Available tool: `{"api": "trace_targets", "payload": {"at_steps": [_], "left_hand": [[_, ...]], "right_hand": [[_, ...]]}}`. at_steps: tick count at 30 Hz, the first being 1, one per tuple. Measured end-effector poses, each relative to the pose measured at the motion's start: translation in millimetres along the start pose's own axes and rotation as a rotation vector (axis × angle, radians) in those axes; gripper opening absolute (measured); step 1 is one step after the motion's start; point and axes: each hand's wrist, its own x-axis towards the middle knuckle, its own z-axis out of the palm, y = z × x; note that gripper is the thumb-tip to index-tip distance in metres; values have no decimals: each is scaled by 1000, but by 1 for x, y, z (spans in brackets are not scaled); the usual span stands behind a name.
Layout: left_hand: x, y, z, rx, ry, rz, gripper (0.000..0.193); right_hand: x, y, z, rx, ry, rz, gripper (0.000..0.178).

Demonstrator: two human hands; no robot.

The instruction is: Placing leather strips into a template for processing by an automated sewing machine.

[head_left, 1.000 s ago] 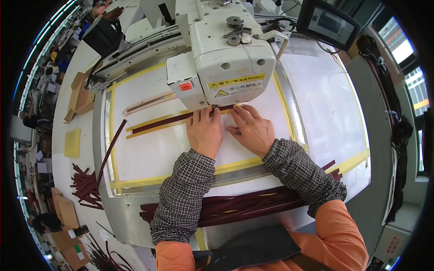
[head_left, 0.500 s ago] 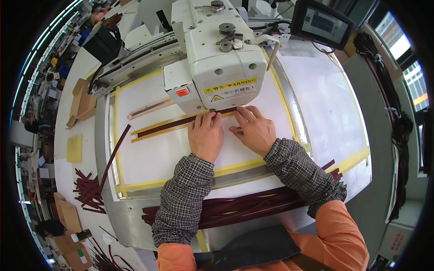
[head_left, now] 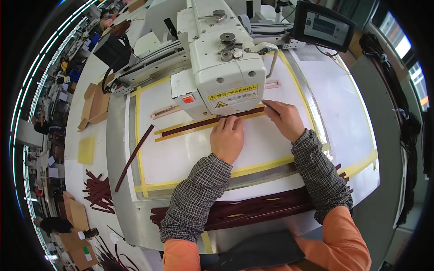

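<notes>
A long maroon strip (head_left: 190,127) lies slantwise between yellow tape lines on a white framed sheet (head_left: 190,160), under the head of a white sewing machine (head_left: 228,83). Bent fingertips of my left hand (head_left: 227,139) press together on the strip's middle, just below the machine head. Farther right, my right hand (head_left: 287,121) has thumb and forefinger pinched at the strip's right end; the exact contact is partly hidden by the fingers. Another maroon strip (head_left: 134,158) rests across the frame's left edge, and a pale slotted guide (head_left: 166,111) sits behind the tape.
Many maroon strips (head_left: 253,211) are heaped along the near table edge, with a smaller pile (head_left: 98,192) at left. A cardboard box (head_left: 96,103) and a yellow pad (head_left: 86,150) stand left. A control screen (head_left: 323,26) is mounted at back right.
The framed sheet and strip have shifted right relative to the machine head, and both hands moved along. My right hand has slid farther from the left, toward the strip's right end.
</notes>
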Motion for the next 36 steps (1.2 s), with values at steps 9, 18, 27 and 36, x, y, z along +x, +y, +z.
{"api": "trace_targets", "payload": {"at_steps": [9,18,27,36], "left_hand": [[27,12,30,22,-93,-232,14],[25,6,31,39,-79,-233,12],[12,-8,20,-58,-125,-209,10],[-20,-27,-19,-181,-199,-238,7]], "right_hand": [[-1,2,36,-564,12,-165,35],[-2,3,41,-498,20,-189,25],[2,6,49,-375,121,99,27],[10,8,24,-368,67,315,27]]}}
